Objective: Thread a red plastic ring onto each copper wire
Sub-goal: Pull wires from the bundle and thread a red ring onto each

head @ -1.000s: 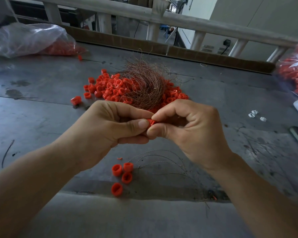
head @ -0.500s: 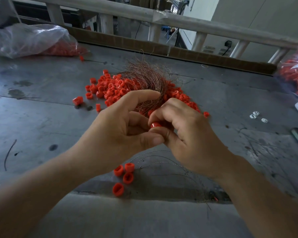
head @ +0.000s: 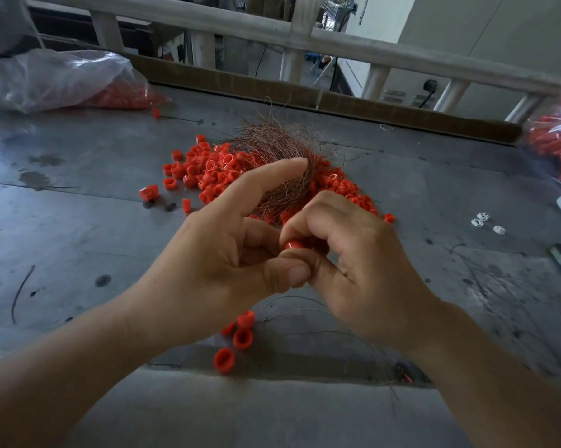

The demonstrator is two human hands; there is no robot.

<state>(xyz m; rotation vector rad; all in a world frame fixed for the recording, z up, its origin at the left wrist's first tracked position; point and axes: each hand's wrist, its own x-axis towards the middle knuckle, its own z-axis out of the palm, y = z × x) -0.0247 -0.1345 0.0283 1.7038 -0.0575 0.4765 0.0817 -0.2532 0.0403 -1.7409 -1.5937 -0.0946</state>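
A red plastic ring (head: 293, 244) is pinched in the fingertips of my right hand (head: 353, 263) above the grey table. My left hand (head: 221, 253) meets it from the left, thumb pressed against the right fingers, index finger stretched out toward the wire bundle. No wire shows between the fingers; whether the left hand holds one I cannot tell. A bundle of thin copper wires (head: 279, 163) lies on a pile of red rings (head: 208, 173) behind my hands. Several red rings with wires (head: 242, 337) lie below my hands.
A clear bag of red rings (head: 65, 79) lies at the back left, another bag (head: 557, 143) at the right edge. Small white clips (head: 486, 221) sit at the right. A wooden rail (head: 305, 37) and a cardboard strip bound the table's far side.
Both hands have dropped a little toward me. My left index finger has uncurled and now points toward the wire bundle. The ring stays pinched in the right fingers.
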